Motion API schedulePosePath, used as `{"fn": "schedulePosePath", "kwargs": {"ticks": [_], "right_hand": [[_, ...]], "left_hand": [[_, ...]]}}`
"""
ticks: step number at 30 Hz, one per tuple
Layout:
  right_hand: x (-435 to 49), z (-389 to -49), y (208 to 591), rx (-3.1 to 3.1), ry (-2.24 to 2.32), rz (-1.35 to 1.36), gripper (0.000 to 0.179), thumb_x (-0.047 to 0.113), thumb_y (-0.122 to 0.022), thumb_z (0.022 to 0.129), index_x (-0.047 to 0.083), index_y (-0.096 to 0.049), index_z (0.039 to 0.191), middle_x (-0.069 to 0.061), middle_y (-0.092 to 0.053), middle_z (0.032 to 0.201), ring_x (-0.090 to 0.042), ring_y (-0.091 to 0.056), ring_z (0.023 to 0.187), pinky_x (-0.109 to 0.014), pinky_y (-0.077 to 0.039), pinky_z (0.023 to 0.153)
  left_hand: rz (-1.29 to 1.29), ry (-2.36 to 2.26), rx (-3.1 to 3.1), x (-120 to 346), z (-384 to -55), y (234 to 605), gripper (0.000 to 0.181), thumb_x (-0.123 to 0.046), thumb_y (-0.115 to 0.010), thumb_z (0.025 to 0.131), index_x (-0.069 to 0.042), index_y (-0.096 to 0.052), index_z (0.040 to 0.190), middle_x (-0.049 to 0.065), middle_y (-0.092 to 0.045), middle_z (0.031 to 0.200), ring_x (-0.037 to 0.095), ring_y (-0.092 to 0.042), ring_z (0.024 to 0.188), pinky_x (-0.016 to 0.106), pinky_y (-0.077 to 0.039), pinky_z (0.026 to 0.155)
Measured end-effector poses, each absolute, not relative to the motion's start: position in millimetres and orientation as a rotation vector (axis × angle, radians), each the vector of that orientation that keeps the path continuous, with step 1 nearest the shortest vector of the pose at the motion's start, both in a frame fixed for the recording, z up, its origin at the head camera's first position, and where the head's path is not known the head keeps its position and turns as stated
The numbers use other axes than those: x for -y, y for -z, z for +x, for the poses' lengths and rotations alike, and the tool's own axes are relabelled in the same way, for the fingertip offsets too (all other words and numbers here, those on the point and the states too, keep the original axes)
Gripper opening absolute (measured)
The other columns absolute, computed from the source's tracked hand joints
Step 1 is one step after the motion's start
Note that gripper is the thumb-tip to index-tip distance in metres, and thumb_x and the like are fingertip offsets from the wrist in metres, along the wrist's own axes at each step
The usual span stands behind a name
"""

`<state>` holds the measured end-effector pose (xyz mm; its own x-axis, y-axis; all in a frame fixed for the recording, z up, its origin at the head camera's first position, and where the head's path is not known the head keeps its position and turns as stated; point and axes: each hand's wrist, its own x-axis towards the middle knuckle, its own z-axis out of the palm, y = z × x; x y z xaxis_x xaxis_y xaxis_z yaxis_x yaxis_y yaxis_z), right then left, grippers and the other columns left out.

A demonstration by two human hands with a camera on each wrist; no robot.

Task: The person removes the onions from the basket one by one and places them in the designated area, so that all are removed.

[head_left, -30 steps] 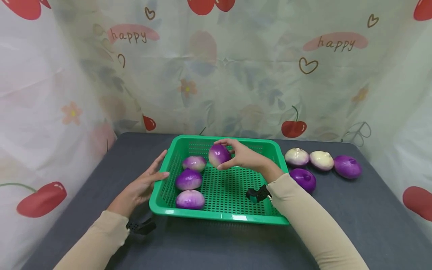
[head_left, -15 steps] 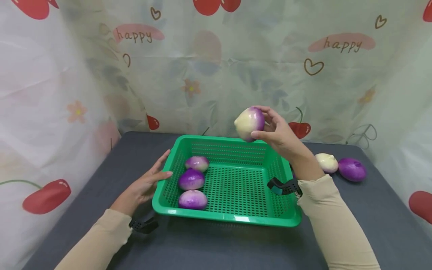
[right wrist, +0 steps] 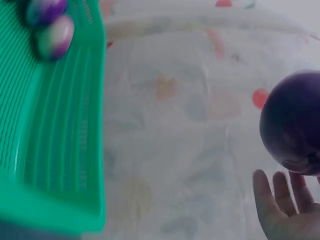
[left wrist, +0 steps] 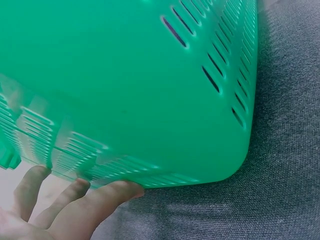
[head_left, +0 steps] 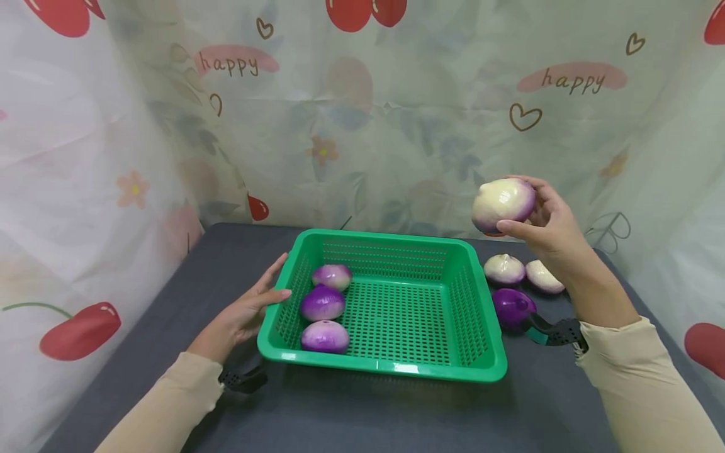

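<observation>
My right hand (head_left: 552,223) holds a purple-and-white onion (head_left: 503,204) up in the air, thumb on the near side and fingers behind. In the right wrist view the onion (right wrist: 295,125) looks dark and is cut by the frame edge. My left hand (head_left: 243,308) rests at the left side of a green plastic basket (head_left: 379,365), its thumb over the rim and its other fingers outside. The left wrist view has fingertips (left wrist: 127,189) touching the outer wall. Inside the basket, three onions (head_left: 323,303) form a row along the left.
Right of the basket lie a purple onion (head_left: 512,308) and two pale onions (head_left: 504,269), one partly behind my right wrist. A dark grey cloth (head_left: 362,415) covers the table. A printed curtain (head_left: 396,126) hangs behind and at both sides.
My right hand has lifted the onion out of the basket and carried it right, above the onions on the table. The onion has turned its pale side forward. My left hand stays at the basket.
</observation>
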<state>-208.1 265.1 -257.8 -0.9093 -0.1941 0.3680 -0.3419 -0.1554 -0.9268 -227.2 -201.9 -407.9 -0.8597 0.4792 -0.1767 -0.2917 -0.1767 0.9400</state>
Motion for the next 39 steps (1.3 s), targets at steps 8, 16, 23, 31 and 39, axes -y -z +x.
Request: {"fn": "schedulePosePath", "kwargs": {"ticks": [8,16,23,31,39], "right_hand": [[-316.6,-194.5,280.9,1.762,-2.294,0.612,0.054,-0.022,-0.051,0.086,0.007,-0.042,0.131,-0.004,-0.053,0.125,-0.011,-0.059,0.105,-0.018,-0.052,0.084],[-361.9,-179.1,306.4,1.689,-2.340,0.456,0.053,-0.022,-0.049,0.086,0.008,-0.038,0.129,-0.002,-0.050,0.124,-0.011,-0.058,0.098,-0.017,-0.053,0.078],[-390.9,-166.6,334.1,2.159,-1.882,0.187,0.052,-0.007,-0.060,0.090,0.024,-0.040,0.126,0.011,-0.043,0.118,0.003,-0.050,0.099,-0.005,-0.046,0.075],[-405.5,-165.4,373.2,2.602,-1.363,-0.120,0.073,0.021,-0.063,0.094,-0.002,-0.023,0.150,-0.019,-0.031,0.140,-0.011,-0.036,0.124,-0.002,-0.042,0.070],[-410.1,-165.4,399.9,2.725,-1.357,-0.218,0.089,0.027,-0.063,0.094,-0.016,-0.006,0.147,-0.039,-0.015,0.144,0.003,-0.035,0.098,-0.005,-0.040,0.065]], "left_hand": [[0.212,-2.072,-1.612,201.8,-227.2,408.7,0.081,-0.009,-0.052,0.099,-0.050,-0.006,0.152,0.014,-0.003,0.162,0.047,-0.020,0.142,0.061,-0.041,0.099],[0.235,-2.069,-1.623,200.8,-226.8,408.1,0.080,-0.010,-0.052,0.099,-0.050,-0.006,0.151,0.013,-0.003,0.162,0.047,-0.021,0.141,0.060,-0.042,0.098],[0.234,-2.078,-1.613,200.3,-226.8,408.3,0.081,-0.009,-0.052,0.099,-0.049,-0.006,0.152,0.013,-0.004,0.162,0.046,-0.021,0.141,0.060,-0.042,0.099],[0.217,-2.076,-1.627,200.5,-227.2,408.6,0.081,-0.009,-0.053,0.099,-0.049,-0.006,0.152,0.014,-0.004,0.162,0.046,-0.022,0.141,0.061,-0.041,0.100],[0.194,-2.077,-1.635,200.8,-228.1,410.5,0.082,-0.009,-0.053,0.098,-0.049,-0.006,0.152,0.014,-0.005,0.161,0.046,-0.022,0.141,0.062,-0.039,0.101]]}}
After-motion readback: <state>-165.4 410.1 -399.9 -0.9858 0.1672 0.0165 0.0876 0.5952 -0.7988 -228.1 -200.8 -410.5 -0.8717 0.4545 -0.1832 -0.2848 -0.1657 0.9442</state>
